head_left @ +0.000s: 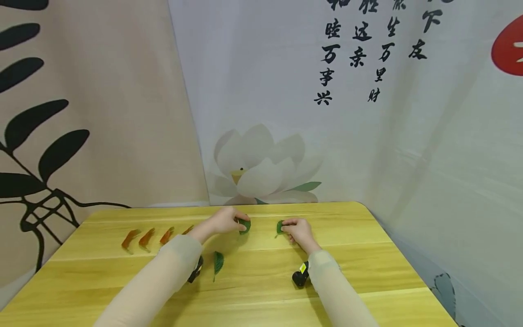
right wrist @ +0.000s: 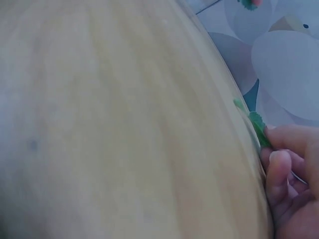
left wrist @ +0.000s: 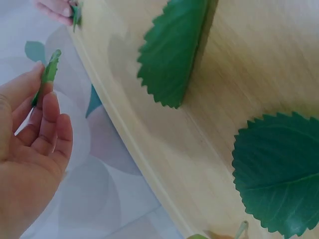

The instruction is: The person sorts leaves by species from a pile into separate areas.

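Observation:
My left hand (head_left: 224,220) pinches a green leaf (head_left: 245,225) between thumb and fingers above the far part of the table. Seen edge-on in the left wrist view, that leaf (left wrist: 49,74) shows a serrated rim. To its right, my right hand (head_left: 300,232) holds a second green leaf (head_left: 279,227) by its edge, stem pointing down. The right wrist view shows this leaf (right wrist: 258,128) between thumb and fingers, close to the table edge. A third leaf (head_left: 218,262) lies on the table right of my left forearm. Close to the left wrist camera, another serrated leaf (left wrist: 281,174) appears.
Several orange-red chili peppers (head_left: 146,238) lie in a row on the wooden table (head_left: 245,295), the rightmost partly behind my left sleeve. Black wrist cameras (head_left: 300,276) hang under both forearms. A printed cloth (head_left: 261,91) hangs just beyond the far table edge.

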Available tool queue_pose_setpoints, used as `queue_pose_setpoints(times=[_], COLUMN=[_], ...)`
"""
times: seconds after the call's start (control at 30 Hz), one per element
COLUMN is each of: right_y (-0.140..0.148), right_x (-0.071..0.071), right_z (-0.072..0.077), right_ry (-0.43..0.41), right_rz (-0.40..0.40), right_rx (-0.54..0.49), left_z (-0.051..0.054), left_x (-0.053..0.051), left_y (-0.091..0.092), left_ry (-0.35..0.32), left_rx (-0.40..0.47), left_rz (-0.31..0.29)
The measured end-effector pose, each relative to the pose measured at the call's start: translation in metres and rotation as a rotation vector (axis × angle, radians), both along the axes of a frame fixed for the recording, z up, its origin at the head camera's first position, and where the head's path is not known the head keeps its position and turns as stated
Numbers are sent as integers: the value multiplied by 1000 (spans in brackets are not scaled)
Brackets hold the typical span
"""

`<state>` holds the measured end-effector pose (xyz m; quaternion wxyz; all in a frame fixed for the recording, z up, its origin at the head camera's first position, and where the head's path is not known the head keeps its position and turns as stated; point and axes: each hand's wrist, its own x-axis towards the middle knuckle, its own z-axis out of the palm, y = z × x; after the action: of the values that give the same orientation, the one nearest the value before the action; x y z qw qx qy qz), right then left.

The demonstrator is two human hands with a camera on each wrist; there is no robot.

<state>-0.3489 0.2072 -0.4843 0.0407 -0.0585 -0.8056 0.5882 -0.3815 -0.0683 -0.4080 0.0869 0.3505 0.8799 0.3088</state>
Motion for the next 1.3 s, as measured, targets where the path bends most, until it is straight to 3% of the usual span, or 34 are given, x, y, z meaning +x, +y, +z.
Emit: queue_pose_setpoints(times=[0.2, 0.43, 0.6, 0.9, 1.3], right_y=[0, 0, 0, 1, 1], right_x=[1, 2, 4, 7, 7], right_z=[0, -1, -3, -3, -1], right_ry=[-11, -6, -15, -20, -22], right_rz=[0, 0, -7, -11, 1], right_rx=[-20, -11, -5, -14, -37], left_z=[1, -10, -13, -21, -30], left_x=[13, 27, 39, 50, 75], left_y=[0, -6, -12, -23, -28], left_ry=[-5, -18, -33, -29, 0], left_rx=[23, 53, 73, 83, 26], left_rz=[-45, -94, -64, -8, -25])
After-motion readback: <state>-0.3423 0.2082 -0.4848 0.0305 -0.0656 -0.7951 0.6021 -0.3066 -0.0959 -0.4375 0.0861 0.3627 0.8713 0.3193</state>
